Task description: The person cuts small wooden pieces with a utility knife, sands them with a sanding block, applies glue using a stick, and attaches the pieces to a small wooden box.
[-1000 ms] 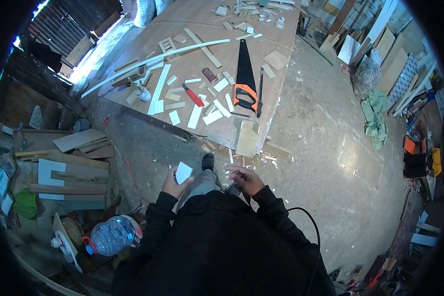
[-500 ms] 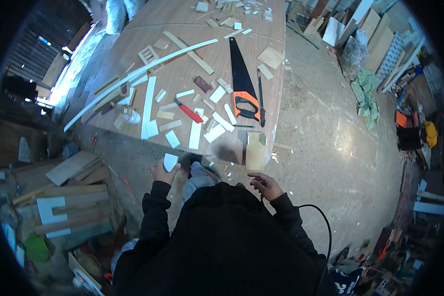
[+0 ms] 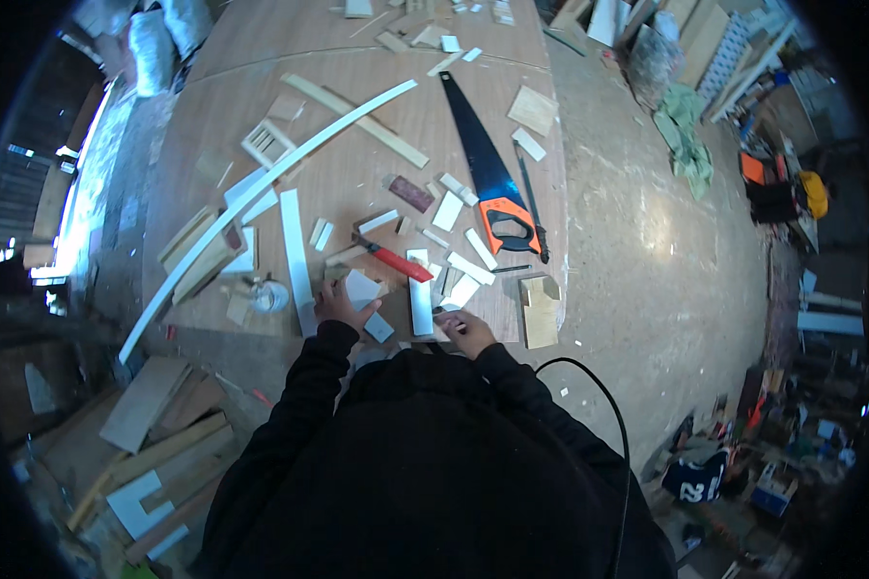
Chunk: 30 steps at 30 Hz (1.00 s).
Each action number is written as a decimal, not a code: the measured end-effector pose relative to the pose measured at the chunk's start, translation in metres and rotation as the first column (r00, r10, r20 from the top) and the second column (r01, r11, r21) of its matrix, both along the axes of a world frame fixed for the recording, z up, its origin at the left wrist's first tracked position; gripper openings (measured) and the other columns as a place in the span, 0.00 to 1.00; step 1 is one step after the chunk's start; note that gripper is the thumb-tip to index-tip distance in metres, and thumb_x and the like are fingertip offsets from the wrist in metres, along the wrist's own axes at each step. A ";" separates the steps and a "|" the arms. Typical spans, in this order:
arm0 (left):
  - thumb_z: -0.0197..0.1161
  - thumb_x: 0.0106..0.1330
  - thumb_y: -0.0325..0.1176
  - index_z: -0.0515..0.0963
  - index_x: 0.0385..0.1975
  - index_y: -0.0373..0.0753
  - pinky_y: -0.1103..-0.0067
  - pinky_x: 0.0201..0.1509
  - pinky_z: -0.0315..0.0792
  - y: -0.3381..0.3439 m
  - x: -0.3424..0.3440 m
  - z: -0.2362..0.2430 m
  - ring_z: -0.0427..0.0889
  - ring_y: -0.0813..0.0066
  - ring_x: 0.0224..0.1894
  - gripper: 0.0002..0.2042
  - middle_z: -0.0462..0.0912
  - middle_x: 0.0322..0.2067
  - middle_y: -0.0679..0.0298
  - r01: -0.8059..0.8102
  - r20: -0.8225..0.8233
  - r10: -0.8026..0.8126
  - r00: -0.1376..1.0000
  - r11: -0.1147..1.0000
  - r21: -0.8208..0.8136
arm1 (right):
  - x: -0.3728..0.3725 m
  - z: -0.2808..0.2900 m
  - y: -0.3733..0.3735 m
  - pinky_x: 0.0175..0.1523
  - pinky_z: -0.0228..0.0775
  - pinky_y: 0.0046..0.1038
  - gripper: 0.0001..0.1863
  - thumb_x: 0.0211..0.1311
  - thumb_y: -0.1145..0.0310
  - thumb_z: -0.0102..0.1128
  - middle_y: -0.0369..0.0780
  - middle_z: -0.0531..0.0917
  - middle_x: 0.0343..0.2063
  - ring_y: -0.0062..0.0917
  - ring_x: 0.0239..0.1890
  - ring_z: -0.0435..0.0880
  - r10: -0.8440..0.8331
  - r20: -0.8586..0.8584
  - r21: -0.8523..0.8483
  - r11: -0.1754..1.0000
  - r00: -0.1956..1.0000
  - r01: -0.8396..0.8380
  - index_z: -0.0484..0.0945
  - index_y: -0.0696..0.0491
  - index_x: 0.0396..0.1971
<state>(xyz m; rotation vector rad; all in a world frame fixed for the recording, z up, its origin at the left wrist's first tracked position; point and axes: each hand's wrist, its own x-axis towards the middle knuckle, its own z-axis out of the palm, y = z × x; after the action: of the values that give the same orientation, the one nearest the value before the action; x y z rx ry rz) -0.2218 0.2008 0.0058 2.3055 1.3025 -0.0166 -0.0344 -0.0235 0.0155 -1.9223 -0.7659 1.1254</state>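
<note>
My left hand (image 3: 337,307) is over the near edge of the workbench, closed on a small white board piece (image 3: 361,287) with a pointed end. Just below that piece lies another white rectangle (image 3: 378,329). My right hand (image 3: 467,334) is low over the bench, fingers curled together beside a long white strip (image 3: 422,307); whatever is between its fingertips is too small to make out. Beyond the hands rest a red-handled knife (image 3: 401,262) and several white offcuts. A handsaw (image 3: 493,183) with an orange and black handle lies farther right.
A long thin white strip (image 3: 290,159) lies slantwise across the wooden workbench (image 3: 198,125). A clear jar (image 3: 269,296) stands at the left, a notched wood block (image 3: 540,311) at the near right corner. Boards (image 3: 150,400) are piled on the floor at left. A black cable (image 3: 603,386) runs by my right arm.
I have moved closer to the bench. My left hand has carried the white pointed piece forward over the bench top. My right hand has come in leftward beside the white strip, its fingers now curled.
</note>
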 end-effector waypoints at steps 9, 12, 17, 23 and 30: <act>0.74 0.45 0.54 0.61 0.63 0.47 0.59 0.60 0.61 0.041 0.038 -0.003 0.64 0.49 0.57 0.44 0.64 0.55 0.56 0.122 -0.053 -0.115 0.992 0.980 0.157 | 0.007 0.023 0.051 0.48 0.74 0.40 0.20 0.52 0.60 0.67 0.47 0.75 0.44 0.44 0.43 0.79 -0.144 0.498 -0.229 0.929 0.855 0.291 0.76 0.47 0.45; 0.75 0.45 0.51 0.59 0.64 0.49 0.61 0.63 0.58 0.047 0.039 -0.010 0.63 0.50 0.58 0.45 0.63 0.57 0.57 0.141 -0.072 -0.132 0.989 0.981 0.132 | 0.009 0.025 0.062 0.48 0.74 0.41 0.22 0.52 0.55 0.67 0.45 0.77 0.43 0.42 0.45 0.79 -0.130 0.499 -0.317 0.893 0.857 0.320 0.72 0.45 0.46; 0.75 0.45 0.50 0.58 0.65 0.50 0.61 0.64 0.56 0.058 0.058 -0.005 0.61 0.52 0.60 0.46 0.62 0.59 0.55 0.160 -0.100 -0.156 0.983 0.987 0.029 | 0.014 0.010 0.058 0.46 0.73 0.40 0.23 0.52 0.52 0.67 0.40 0.81 0.38 0.38 0.44 0.80 -0.117 0.494 -0.372 0.867 0.862 0.330 0.73 0.47 0.44; 0.75 0.44 0.54 0.60 0.65 0.49 0.60 0.64 0.57 0.064 0.061 -0.004 0.62 0.52 0.60 0.46 0.62 0.59 0.56 0.094 -0.151 -0.089 0.984 0.995 0.027 | 0.014 0.003 0.067 0.45 0.74 0.39 0.22 0.52 0.53 0.67 0.39 0.83 0.33 0.36 0.42 0.81 -0.079 0.520 -0.393 0.862 0.851 0.320 0.74 0.46 0.44; 0.72 0.44 0.61 0.62 0.64 0.47 0.58 0.63 0.58 0.066 0.043 -0.014 0.64 0.51 0.57 0.47 0.64 0.57 0.55 0.086 -0.098 -0.084 0.992 0.996 0.017 | 0.019 -0.006 0.082 0.44 0.74 0.38 0.15 0.52 0.57 0.66 0.40 0.82 0.30 0.38 0.39 0.81 -0.028 0.627 -0.290 0.920 0.779 0.266 0.79 0.47 0.38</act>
<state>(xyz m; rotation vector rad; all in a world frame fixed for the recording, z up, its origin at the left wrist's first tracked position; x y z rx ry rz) -0.1791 0.2671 -0.0080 2.4037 1.2552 -0.1460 -0.0150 0.0589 0.0095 -2.6787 -0.7468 0.5442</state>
